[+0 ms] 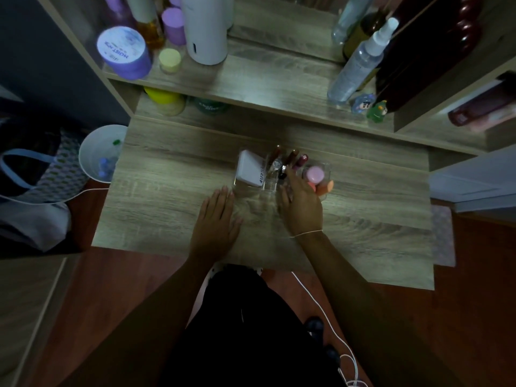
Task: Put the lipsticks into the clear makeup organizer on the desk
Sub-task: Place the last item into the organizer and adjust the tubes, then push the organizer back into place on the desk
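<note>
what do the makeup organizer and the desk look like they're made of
Organizer: clear, glossy hard plastic, probably acrylic; the desk grain shows through its walls. Desk: pale wood-grain board with a matte finish, likely laminate rather than solid wood, judging by its thin, flat edges.

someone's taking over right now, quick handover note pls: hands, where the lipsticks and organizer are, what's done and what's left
Left hand: flat on the desk, open, holding nothing.
Right hand: at the front of the clear organizer, fingers among the lipsticks; whether it grips one cannot be told.
Organizer: mid-desk, holding a white box, several upright lipsticks and a pink sponge.
Done: no lipstick is seen loose on the desk.
Left: check the one under the right fingers is seated, then withdraw.
</note>
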Demonstrator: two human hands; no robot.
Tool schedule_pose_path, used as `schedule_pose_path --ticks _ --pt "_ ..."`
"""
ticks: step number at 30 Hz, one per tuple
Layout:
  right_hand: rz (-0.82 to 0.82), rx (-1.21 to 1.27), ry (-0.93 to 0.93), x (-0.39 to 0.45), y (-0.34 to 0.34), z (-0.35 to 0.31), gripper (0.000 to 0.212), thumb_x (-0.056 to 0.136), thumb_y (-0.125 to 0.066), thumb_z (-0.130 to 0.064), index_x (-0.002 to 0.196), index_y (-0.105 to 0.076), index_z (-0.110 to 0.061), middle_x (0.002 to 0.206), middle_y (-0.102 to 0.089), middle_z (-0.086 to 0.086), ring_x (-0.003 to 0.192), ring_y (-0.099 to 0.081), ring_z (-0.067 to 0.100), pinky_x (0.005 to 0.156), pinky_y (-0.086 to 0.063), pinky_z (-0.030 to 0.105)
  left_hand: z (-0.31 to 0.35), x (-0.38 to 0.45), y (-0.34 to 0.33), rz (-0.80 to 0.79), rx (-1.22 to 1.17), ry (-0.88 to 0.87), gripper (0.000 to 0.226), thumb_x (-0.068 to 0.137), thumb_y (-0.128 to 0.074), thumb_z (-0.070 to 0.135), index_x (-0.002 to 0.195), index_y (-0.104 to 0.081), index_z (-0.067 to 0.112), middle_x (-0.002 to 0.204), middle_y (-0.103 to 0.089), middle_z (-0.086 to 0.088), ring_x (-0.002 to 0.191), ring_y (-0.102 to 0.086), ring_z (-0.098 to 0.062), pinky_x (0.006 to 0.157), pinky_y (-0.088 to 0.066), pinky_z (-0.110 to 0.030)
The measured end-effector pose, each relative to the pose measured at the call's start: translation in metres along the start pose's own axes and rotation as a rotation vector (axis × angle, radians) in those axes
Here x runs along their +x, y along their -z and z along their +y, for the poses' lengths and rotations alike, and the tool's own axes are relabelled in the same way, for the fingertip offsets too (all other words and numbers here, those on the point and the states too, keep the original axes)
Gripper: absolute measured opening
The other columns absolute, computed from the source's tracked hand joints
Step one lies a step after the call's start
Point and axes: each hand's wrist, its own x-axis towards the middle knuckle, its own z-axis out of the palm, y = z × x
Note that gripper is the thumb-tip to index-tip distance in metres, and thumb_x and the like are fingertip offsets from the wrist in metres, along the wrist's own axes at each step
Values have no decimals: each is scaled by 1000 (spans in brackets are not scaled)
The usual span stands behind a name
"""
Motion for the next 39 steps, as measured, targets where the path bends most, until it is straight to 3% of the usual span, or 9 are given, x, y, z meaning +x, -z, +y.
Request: schedule_pose_path --ticks 5,8,13,16,22,25,27,32,39 --pt "61 26 39 -6 1 1 39 93 -58 -15 132 -52 -11 113 -68 17 96 -65 33 70 -56 43 2 0 2 -8 -11 -3 66 95 -25 47 143 -29 3 151 -33 -20 140 -28 -33 113 -22 -47" --pt "78 68 45 -18 2 7 38 95 -52 -20 132 -53 -11 118 -66 14 105 -63 27 83 -56 41 2 0 7 -2 -98 -13 75 95 -15 54 142 -28 -3 150 -30 -25 140 -26 -37 113 -22 -51" --pt "151 -28 74 -57 4 40 38 94 -45 -23 123 -59 -4 121 -66 16 113 -59 28 98 -47 37 11 7 21 82 -265 9 69 92 -30 40 144 -17 -4 152 -22 -28 143 -16 -35 115 -19 -53" --pt "104 -61 27 -71 5 62 41 92 -50 -15 130 -53 0 134 -57 19 126 -51 31 111 -33 35 19 15 26 92 -318 42 70 93 -26 45 147 -11 3 156 -15 -22 145 -10 -30 118 -12 -48" --pt "61 26 -208 -65 3 76 56 94 -55 -15 144 -32 -3 150 -36 19 140 -34 30 114 -29 39 30 18 27 103 -384 42 66 93 -35 34 147 -15 1 155 -20 -23 144 -16 -30 117 -14 -53" --pt "11 141 -317 -57 0 74 67 94 -55 -22 148 -19 -9 152 -35 18 138 -36 31 112 -35 43 32 20 29 98 -455 59 66 92 -38 32 146 -18 1 153 -26 -23 143 -21 -32 116 -17 -55" --pt "0 191 -359 -53 -2 72 70 92 -57 -21 149 -17 -11 139 -50 21 123 -51 36 101 -45 46 32 22 32 100 -508 69 64 91 -40 32 145 -22 2 150 -32 -22 140 -27 -32 114 -21 -56" --pt "32 229 -371 -54 -8 68 74 88 -60 -15 149 -19 -19 111 -63 17 93 -59 29 76 -42 29 37 23 36 129 -576 94 65 90 -43 30 144 -23 2 146 -37 -21 136 -33 -32 112 -24 -57" --pt "23 212 -350 -53 -5 73 72 86 -60 -15 148 -24 -22 111 -64 18 94 -62 36 81 -49 35 41 21 36 149 -627 118 65 88 -46 29 144 -23 5 142 -41 -21 131 -37 -34 105 -33 -60"
